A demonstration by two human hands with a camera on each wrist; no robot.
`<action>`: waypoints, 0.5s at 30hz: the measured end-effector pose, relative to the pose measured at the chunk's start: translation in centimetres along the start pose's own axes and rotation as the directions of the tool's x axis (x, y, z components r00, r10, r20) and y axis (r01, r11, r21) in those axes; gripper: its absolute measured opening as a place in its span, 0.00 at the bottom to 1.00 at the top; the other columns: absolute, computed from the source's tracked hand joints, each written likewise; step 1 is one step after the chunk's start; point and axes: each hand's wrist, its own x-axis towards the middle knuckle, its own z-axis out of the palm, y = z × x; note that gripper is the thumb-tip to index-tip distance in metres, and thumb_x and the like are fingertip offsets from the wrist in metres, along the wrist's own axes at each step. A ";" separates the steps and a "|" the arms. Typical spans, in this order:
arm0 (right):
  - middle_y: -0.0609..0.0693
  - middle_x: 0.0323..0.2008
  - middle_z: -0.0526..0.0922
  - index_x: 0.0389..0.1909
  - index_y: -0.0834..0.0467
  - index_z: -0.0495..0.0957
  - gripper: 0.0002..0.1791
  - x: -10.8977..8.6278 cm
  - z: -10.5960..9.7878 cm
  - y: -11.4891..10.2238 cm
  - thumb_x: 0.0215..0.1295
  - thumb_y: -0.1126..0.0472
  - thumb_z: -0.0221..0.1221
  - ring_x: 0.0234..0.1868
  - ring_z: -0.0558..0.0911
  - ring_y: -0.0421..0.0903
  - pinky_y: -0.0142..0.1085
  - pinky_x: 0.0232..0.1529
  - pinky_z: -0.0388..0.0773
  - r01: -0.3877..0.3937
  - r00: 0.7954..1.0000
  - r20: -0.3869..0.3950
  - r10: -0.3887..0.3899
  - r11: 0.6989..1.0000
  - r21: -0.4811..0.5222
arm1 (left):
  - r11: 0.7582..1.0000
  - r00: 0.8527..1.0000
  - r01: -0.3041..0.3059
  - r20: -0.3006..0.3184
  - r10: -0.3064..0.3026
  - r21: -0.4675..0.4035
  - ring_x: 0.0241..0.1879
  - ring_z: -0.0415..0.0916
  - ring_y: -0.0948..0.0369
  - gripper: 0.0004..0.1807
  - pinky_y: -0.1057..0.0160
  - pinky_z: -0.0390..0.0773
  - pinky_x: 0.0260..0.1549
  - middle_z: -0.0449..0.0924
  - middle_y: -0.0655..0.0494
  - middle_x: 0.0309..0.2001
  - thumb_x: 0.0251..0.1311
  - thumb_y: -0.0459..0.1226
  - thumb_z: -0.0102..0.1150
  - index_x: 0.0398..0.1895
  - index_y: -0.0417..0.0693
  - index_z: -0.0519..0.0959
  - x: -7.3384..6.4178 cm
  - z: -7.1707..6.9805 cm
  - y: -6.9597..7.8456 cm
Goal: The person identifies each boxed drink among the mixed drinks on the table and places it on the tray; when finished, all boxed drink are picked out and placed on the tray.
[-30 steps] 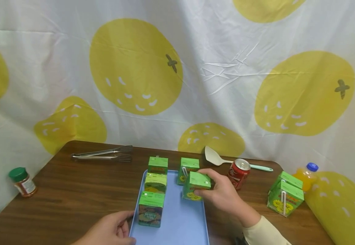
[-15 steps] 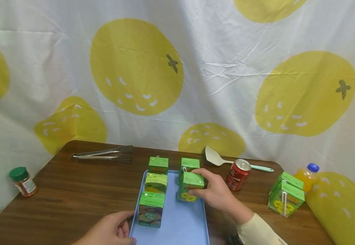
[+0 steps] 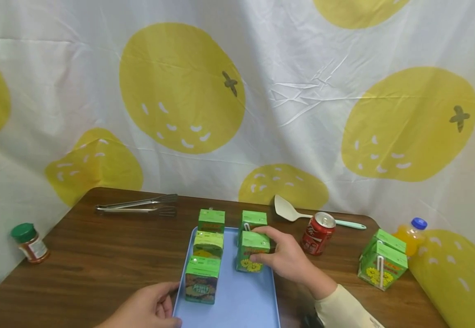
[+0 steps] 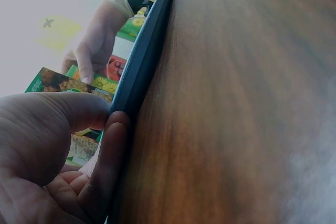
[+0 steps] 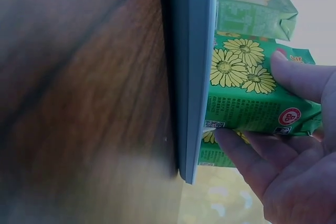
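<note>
My right hand grips a green drink carton printed with yellow flowers, thumb on its front and fingers behind. The carton stands upright at the right side of a blue tray, close in front of a similar carton with a straw. In the right wrist view the held carton's base meets the tray. My left hand pinches the tray's left edge; the left wrist view shows thumb and fingers at its rim. Along that side stand a dark-fronted carton, a yellow-green one and a green one.
Right of the tray stands a red soda can, with a spatula behind it. Two flowered cartons and an orange drink bottle are farther right. Metal tongs lie at the back left, a green-capped spice jar at far left.
My right hand has moved the flowered carton left and slightly toward me, down onto the tray in front of the rear carton. The left hand has stayed at the tray's edge.
</note>
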 end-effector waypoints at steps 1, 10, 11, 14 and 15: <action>0.47 0.42 0.89 0.62 0.47 0.86 0.30 0.0 0.0 0.0 0.58 0.60 0.84 0.41 0.83 0.47 0.40 0.40 0.81 0.002 1.000 0.001 -0.002 1.000 0.000 | 1.000 1.000 -0.001 0.001 0.001 -0.002 0.26 0.77 0.60 0.48 0.69 0.75 0.24 0.80 0.51 0.33 0.61 0.33 0.80 0.77 0.19 0.65 0.0 0.0 0.0; 0.47 0.46 0.89 0.66 0.46 0.85 0.31 0.0 0.1 0.0 0.61 0.58 0.83 0.44 0.84 0.47 0.44 0.43 0.82 -0.011 1.000 0.025 0.011 1.000 0.004 | 1.000 1.000 -0.002 0.000 0.002 0.008 0.26 0.77 0.60 0.48 0.68 0.75 0.24 0.80 0.52 0.33 0.61 0.33 0.80 0.77 0.18 0.64 0.1 -0.1 0.0; 0.46 0.46 0.89 0.66 0.45 0.84 0.32 0.0 0.0 0.0 0.62 0.58 0.83 0.44 0.84 0.47 0.44 0.44 0.81 -0.011 1.000 0.026 0.011 1.000 -0.002 | 1.000 1.000 0.001 0.001 -0.001 0.009 0.26 0.77 0.60 0.48 0.68 0.75 0.24 0.80 0.51 0.33 0.61 0.33 0.80 0.77 0.18 0.64 0.1 -0.1 -0.1; 0.45 0.46 0.89 0.67 0.44 0.84 0.33 -0.2 -0.2 0.1 0.61 0.56 0.83 0.46 0.85 0.47 0.44 0.46 0.81 -0.021 1.000 0.021 0.021 1.000 -0.008 | 1.000 1.000 0.011 0.000 -0.011 0.007 0.26 0.77 0.60 0.48 0.68 0.75 0.24 0.81 0.51 0.33 0.61 0.34 0.80 0.77 0.18 0.64 0.1 -0.1 -0.1; 0.44 0.47 0.89 0.68 0.44 0.84 0.34 -0.3 -0.3 0.1 0.61 0.56 0.83 0.47 0.85 0.48 0.44 0.46 0.82 -0.024 1.000 0.019 0.025 1.000 -0.006 | 1.000 1.000 0.017 0.000 -0.017 0.005 0.26 0.77 0.59 0.48 0.68 0.75 0.24 0.81 0.51 0.33 0.61 0.34 0.80 0.77 0.18 0.64 0.1 -0.1 -0.1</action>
